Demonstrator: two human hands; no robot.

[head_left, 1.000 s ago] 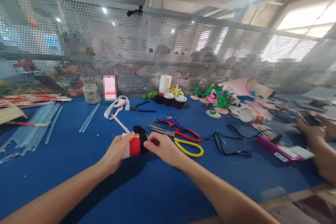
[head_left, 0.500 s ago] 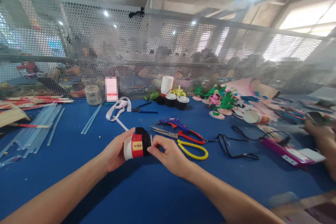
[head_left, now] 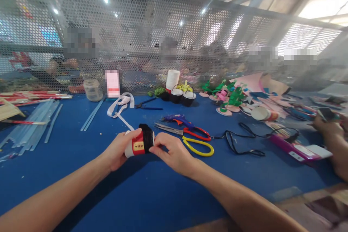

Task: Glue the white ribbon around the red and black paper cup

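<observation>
My left hand (head_left: 119, 149) is wrapped round a paper cup (head_left: 139, 146) tipped on its side, white with a red and gold band. Black yarn (head_left: 147, 138) covers the part of the cup near its rim, with a loose bunch of it on top. My right hand (head_left: 170, 152) pinches at the black yarn by the rim, thumb and forefinger together; the exact strand is hidden. A white ribbon (head_left: 123, 120) lies behind the left hand. Yellow- and red-handled scissors (head_left: 198, 146) lie open beyond my right hand, with a blue glue gun (head_left: 181, 120) just behind them.
Two black-wrapped cups (head_left: 176, 95) and a stack of white cups (head_left: 173, 79) stand at the back, near pliers (head_left: 149, 105). Translucent glue sticks (head_left: 35, 127) lie left. Green craft trees (head_left: 236, 96), a purple device (head_left: 290, 148) and another person's hand (head_left: 323, 127) are right.
The view has tilted down a little. Both hands stay at the cup, which has turned slightly; the right fingers have shifted down along the rim.
</observation>
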